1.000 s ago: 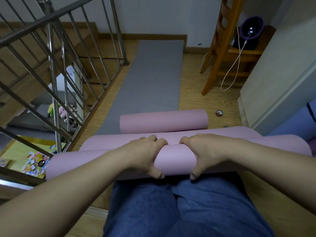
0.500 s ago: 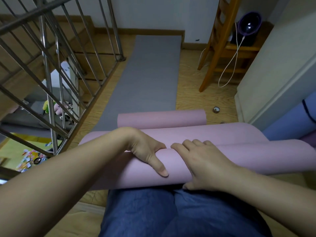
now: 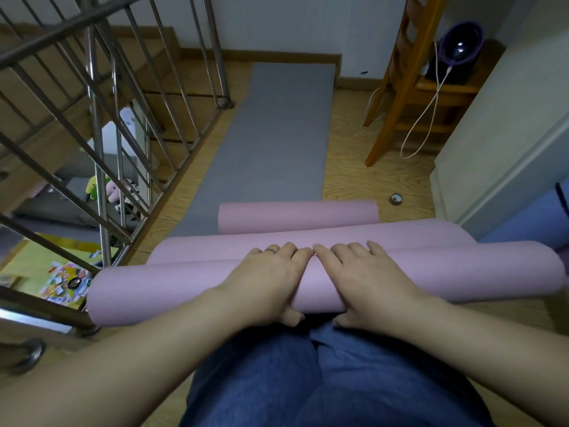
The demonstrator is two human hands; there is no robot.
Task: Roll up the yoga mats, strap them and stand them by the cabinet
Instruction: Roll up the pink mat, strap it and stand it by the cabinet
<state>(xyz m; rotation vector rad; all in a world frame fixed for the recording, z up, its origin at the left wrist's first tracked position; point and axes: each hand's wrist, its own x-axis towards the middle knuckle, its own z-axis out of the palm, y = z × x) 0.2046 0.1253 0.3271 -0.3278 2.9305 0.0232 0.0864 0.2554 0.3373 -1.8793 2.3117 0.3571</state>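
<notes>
Pink yoga mat roll (image 3: 172,291) on wood floor (image 3: 348,180), before my knees.
Left hand (image 3: 268,282), right hand (image 3: 360,278) both wrap its middle, thumbs under. Grey mat (image 3: 277,143) flat ahead, beside steel stair railing (image 3: 98,149).

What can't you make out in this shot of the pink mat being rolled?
1. Head view, blue roll: cut off by the right edge.
2. Head view, small round thing on the floor: too small to identify.
3. Head view, middle of the near pink roll: covered by the left hand and right hand.
</notes>
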